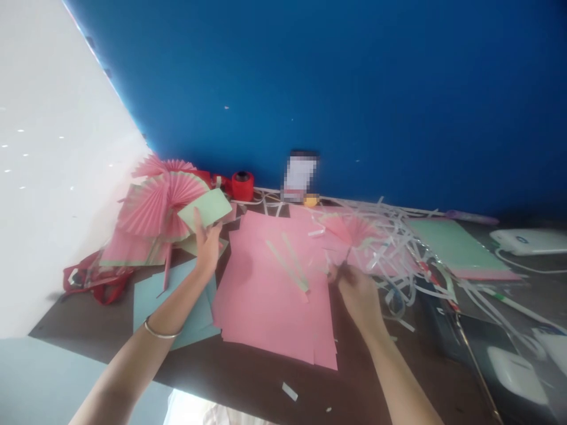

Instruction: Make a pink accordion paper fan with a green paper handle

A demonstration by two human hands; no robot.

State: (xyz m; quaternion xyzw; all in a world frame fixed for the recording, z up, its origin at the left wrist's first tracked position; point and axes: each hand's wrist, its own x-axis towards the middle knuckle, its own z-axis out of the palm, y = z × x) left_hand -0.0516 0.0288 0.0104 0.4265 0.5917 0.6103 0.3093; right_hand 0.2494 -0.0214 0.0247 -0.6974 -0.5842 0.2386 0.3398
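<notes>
My left hand (207, 247) grips a small light-green rectangle of paper (211, 208) by its lower edge. Right behind it stand pink pleated paper fans (155, 206) with green borders. Over on the right, my right hand (361, 295) has its fingers pinched together, somewhat blurred; what they hold is too unclear to name. Just beyond those fingertips is another pink folded fan (348, 229). Between my hands lies a stack of pink paper sheets (266, 301), with two narrow green paper strips (287, 265) on top.
Blue sheets (146, 307) lie under my left forearm. Curly white strips (390, 236) pile up at right, near a packet of green paper (456, 245). A red tape roll (243, 188) and a propped phone (300, 175) stand by the blue wall (354, 88). White device (518, 375) lies front right.
</notes>
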